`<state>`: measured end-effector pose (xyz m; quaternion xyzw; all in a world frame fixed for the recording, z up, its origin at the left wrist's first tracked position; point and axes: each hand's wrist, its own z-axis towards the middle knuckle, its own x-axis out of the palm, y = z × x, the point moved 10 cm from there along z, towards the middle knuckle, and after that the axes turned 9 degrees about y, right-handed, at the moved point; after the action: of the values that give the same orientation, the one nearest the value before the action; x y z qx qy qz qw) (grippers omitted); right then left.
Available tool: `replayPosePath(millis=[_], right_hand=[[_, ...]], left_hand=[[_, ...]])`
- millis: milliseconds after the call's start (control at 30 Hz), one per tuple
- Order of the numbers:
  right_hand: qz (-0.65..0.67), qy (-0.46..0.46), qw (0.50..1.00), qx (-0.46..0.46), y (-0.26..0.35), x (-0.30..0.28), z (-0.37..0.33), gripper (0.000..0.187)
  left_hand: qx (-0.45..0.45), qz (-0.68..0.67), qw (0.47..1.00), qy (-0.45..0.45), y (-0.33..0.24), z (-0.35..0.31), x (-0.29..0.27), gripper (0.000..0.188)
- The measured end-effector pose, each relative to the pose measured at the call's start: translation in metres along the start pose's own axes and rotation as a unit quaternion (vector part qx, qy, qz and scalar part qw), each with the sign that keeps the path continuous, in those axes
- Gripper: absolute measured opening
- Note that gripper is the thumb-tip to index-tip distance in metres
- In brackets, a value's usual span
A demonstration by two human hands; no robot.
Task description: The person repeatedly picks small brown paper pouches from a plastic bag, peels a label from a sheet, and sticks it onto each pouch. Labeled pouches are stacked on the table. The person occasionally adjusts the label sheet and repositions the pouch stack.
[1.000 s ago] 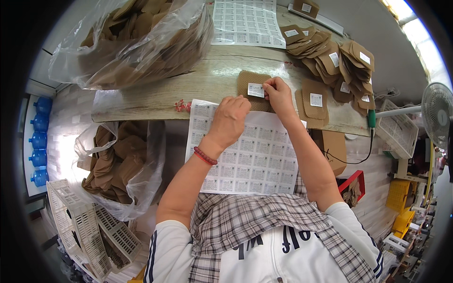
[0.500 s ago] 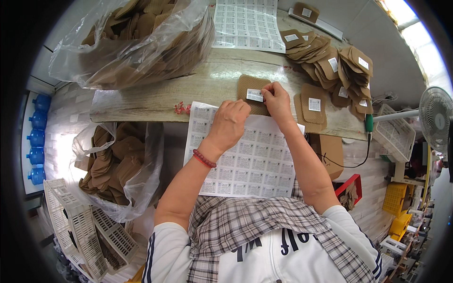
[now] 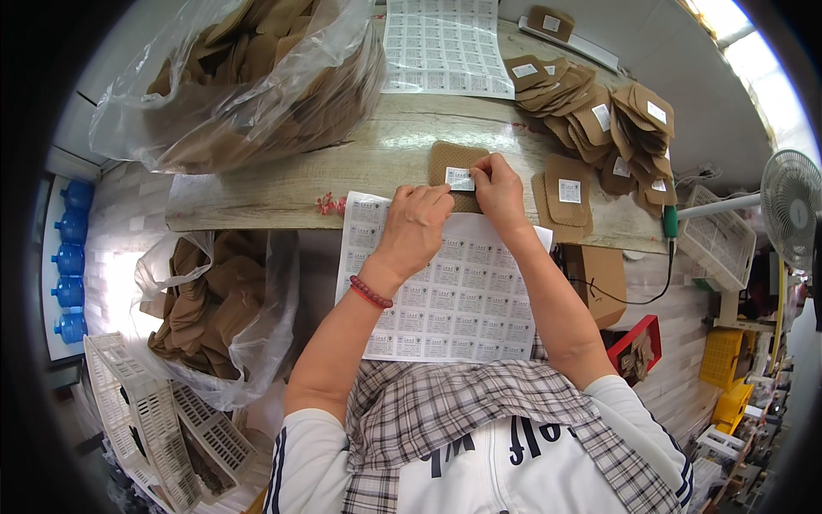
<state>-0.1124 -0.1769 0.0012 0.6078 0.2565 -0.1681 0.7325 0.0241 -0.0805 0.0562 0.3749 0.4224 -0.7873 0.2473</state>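
White printed label lies over a brown textured pad on the tabletop, right hand with grip clamped on its right edge, left hand by its left, closure unclear, sticker sheet beneath the forearms.
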Motion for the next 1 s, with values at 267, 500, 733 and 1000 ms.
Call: replayPosePath(millis=[267,500,733,1000], right_hand=[[-0.134,-0.01,0.989,-0.064,0.025,0.006,-0.01,0.018],[-0.22,-0.081,0.97,-0.058,0.022,-0.004,-0.01,0.021],[-0.131,-0.079,0.988,-0.014,0.007,-0.016,-0.005,0.009],[0.105,-0.006,0.994,0.0,-0.015,-0.015,0.009,0.01]], left_hand=[[-0.008,0.014,0.999,0.032,-0.001,0.005,0.004,0.005],[-0.005,0.039,0.999,0.033,0.001,0.008,0.009,0.005],[-0.009,0.068,0.995,0.076,0.014,0.015,0.02,0.01],[-0.01,0.073,0.996,0.048,0.012,0.009,0.017,0.007]])
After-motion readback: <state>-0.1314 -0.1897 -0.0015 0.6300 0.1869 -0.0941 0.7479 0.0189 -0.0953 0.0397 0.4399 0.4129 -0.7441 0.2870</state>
